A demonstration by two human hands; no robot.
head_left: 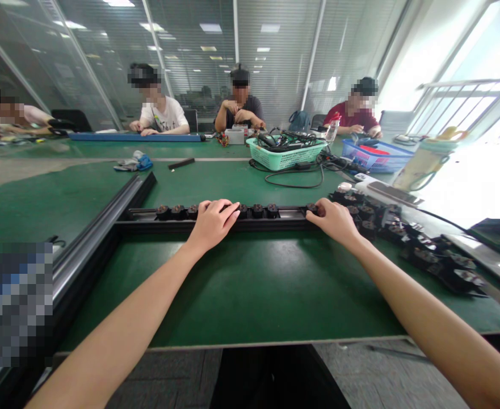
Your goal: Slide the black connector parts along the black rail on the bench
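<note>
A long black rail with a metal channel lies across the green table in front of me. Along it sits a row of small round black socket modules. My left hand is curled over the middle of this row, its fingers on a module that they partly cover. Towards the rail's right end, my right hand pinches a single socket module between thumb and fingers. A bare stretch of channel separates that module from the others.
More loose black modules are heaped at the right. Longer rails lie at the left. Further back are a green basket of cables, a blue basket, gloves and a black strip. Several people sit across the table.
</note>
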